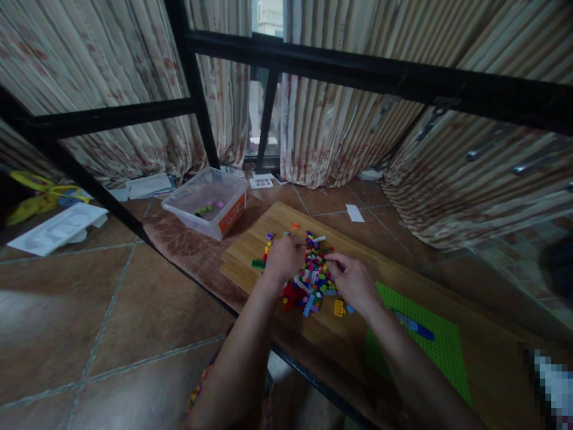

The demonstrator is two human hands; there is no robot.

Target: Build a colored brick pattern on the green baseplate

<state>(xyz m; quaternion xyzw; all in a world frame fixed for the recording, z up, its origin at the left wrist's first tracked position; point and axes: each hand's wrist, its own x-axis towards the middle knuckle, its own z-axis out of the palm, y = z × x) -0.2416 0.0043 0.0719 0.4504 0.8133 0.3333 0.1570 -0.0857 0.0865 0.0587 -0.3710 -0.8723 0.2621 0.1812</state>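
Observation:
A heap of small coloured building bricks (313, 276) lies on a wooden board (250, 251). My left hand (283, 258) rests on the left side of the heap, fingers curled down among the bricks. My right hand (353, 279) sits on the right side of the heap, fingertips touching the pieces. Whether either hand has a brick pinched is hidden by the fingers. A green baseplate (441, 349) lies to the right on the board, with a blue brick strip (416, 325) on it. A yellow brick (339, 307) lies loose in front of the heap.
A clear plastic tub (208, 203) with a few bricks inside stands at the back left on a brown mat (188, 245). Black metal frame bars (197, 107) cross above. Curtains hang behind. White packaging (58, 227) and papers lie on the tiled floor.

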